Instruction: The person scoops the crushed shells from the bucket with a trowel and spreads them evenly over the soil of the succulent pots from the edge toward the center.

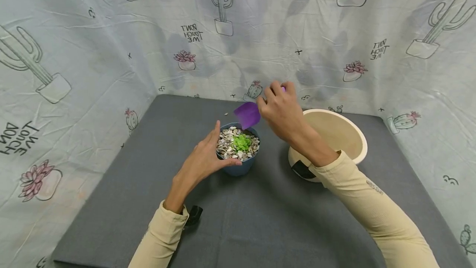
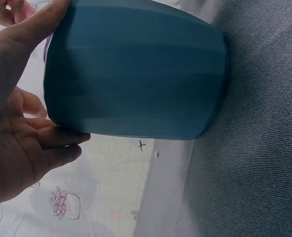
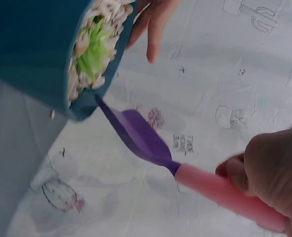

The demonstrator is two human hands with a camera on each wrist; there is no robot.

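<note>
A blue plant pot (image 1: 239, 169) holds pale stones (image 1: 226, 142) around a small green succulent (image 1: 242, 142). My left hand (image 1: 202, 155) grips the pot near its rim, thumb on the near side and fingers on the left; the left wrist view shows the pot's wall (image 2: 136, 69) between them. My right hand (image 1: 281, 110) holds a garden trowel, with a purple blade (image 1: 248, 115) and a pink handle (image 3: 225, 195). The blade's tip is at the pot's far right rim, angled down toward the stones. No stones show on the visible blade.
To the right stands a large cream bowl-shaped container (image 1: 327, 121), partly behind my right forearm. A loose stone (image 1: 226, 114) lies on the grey table (image 1: 238, 218) behind the pot. A cactus-print sheet (image 1: 238, 32) hangs around the table's back and sides.
</note>
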